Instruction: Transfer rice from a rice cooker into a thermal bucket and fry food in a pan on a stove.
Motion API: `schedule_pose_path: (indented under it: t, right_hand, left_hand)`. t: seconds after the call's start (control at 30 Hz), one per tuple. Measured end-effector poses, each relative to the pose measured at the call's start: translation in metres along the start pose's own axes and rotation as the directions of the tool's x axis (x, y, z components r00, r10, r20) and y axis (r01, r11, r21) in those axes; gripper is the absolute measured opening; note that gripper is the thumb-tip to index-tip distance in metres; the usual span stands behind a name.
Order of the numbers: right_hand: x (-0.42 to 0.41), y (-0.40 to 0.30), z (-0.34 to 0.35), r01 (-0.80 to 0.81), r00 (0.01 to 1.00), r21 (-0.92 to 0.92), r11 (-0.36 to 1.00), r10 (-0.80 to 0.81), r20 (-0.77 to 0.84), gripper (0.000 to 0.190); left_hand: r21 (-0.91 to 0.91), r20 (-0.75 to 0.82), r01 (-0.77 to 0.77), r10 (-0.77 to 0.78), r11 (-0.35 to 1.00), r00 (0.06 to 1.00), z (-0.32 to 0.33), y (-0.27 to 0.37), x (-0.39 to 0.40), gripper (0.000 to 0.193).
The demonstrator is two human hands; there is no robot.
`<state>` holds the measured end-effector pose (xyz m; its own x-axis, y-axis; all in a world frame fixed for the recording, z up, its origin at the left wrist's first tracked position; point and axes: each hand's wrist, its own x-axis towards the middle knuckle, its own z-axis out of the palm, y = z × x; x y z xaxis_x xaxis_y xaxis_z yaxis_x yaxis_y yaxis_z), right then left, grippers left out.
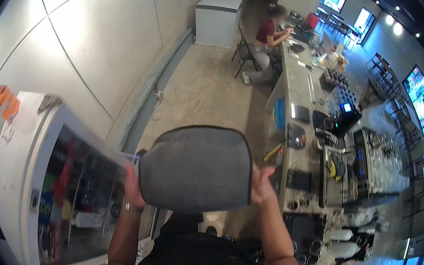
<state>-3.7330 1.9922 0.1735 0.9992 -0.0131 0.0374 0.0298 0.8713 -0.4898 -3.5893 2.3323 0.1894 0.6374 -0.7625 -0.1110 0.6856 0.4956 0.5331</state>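
A grey fabric cushion with dark piping (198, 168), perhaps a chair seat or a stool top, is held up in front of my torso. My left hand (134, 186) grips its left edge, with a metal band on that wrist. On the opposite side my right hand (263, 183) holds the right edge, thumb raised and fingers partly hidden by the cushion. What lies directly beneath the cushion is hidden.
Close on my left stands a glass-door refrigerator (30, 174) with an orange box (6, 104) on top. A long counter (299, 87) with an espresso machine (373, 162) runs along my right. Ahead, a person (267, 40) sits near a white chest freezer (217, 23).
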Motion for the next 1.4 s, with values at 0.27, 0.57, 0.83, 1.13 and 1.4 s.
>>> schedule_pose_path:
  t: [0.27, 0.57, 0.83, 1.13, 1.4]
  right_hand:
    - [0.091, -0.005, -0.060, -0.301, 0.909, -0.372, 0.878, 0.146, -0.391, 0.088]
    - [0.332, -0.109, -0.065, 0.050, 0.940, -0.984, 0.170, -0.340, -0.010, 0.054]
    - [0.523, -0.207, -0.053, 0.283, 0.819, -0.954, -0.099, -0.492, 0.294, 0.052]
    - [0.708, -0.277, -0.097, 0.197, 0.906, -0.977, -0.079, -0.367, 0.212, 0.028]
    - [0.843, -0.350, -0.113, 0.186, 0.963, -0.979, -0.086, -0.179, 0.199, 0.014]
  left_hand:
    - [0.336, -0.437, 0.285, -0.119, 0.898, 0.892, -0.086, -0.015, 0.092, 0.040]
    - [0.778, -0.253, -0.125, 0.489, 0.616, 0.835, -0.042, 0.143, 0.323, 0.047]
    - [0.953, 0.252, -0.301, 0.607, -0.023, 0.754, -0.003, 0.264, 0.484, 0.042]
    - [0.939, 0.288, -0.020, 0.752, -0.344, 0.593, -0.032, 0.339, 0.622, 0.014]
    - [0.973, -0.011, -0.159, 0.721, 0.168, 0.693, -0.060, 0.406, 0.738, 0.018]
